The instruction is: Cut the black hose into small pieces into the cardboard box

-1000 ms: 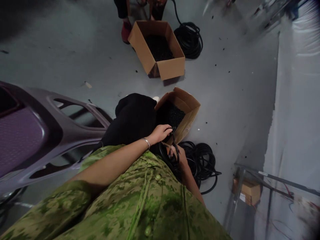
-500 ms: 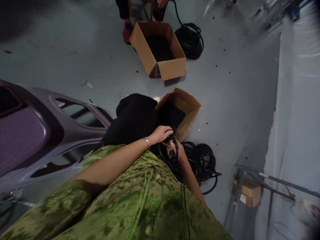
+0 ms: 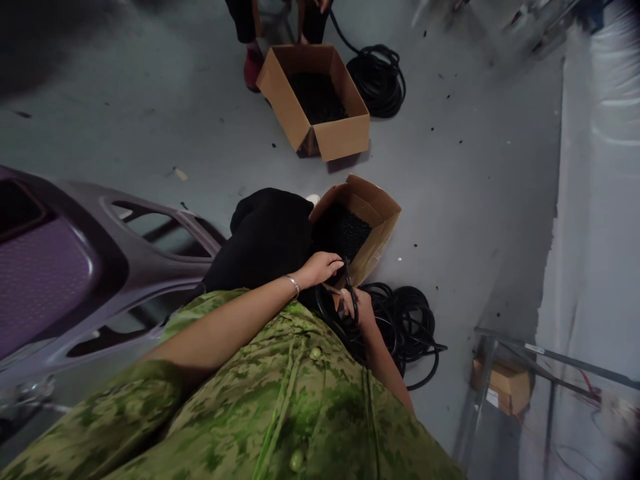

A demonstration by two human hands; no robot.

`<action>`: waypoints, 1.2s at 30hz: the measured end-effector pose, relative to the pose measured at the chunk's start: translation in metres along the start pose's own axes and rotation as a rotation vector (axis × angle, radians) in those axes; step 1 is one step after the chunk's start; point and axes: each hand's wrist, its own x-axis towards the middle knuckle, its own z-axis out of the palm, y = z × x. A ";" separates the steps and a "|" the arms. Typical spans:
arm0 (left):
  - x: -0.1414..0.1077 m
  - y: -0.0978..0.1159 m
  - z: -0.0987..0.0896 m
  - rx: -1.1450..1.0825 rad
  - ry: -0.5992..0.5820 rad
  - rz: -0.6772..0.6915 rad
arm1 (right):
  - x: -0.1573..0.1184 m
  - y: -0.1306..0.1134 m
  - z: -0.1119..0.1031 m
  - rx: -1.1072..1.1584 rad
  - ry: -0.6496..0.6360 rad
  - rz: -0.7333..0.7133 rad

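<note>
Over the near edge of an open cardboard box point(image 3: 384, 227), my left hand point(image 3: 321, 269) pinches the end of a thin black hose, mostly hidden by the fingers. My right hand point(image 3: 362, 308) is closed round the dark looped handles of scissors point(image 3: 349, 275), whose blades point up beside my left fingertips. Small black pieces point(image 3: 354, 230) lie in the box. A tangled coil of black hose point(image 3: 413, 317) rests on the floor to the right of my right hand.
Ahead stands another cardboard box point(image 3: 345, 138) with black pieces, beside a hose coil point(image 3: 377, 81) and a person's legs. A purple-grey plastic chair point(image 3: 107, 267) is at the left. A metal frame point(image 3: 560, 357) stands at the lower right.
My right hand and the scissors have shifted slightly, and the blades' angle differs a little. My left hand has barely moved. The other person's hands have moved partly out of view at the top.
</note>
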 end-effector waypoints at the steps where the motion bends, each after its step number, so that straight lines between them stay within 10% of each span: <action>1: 0.000 0.000 0.000 -0.002 -0.004 -0.001 | -0.001 0.001 0.001 -0.022 0.011 0.000; 36: 0.000 0.004 0.001 0.397 0.035 -0.161 | 0.016 0.019 0.006 -0.047 0.025 0.072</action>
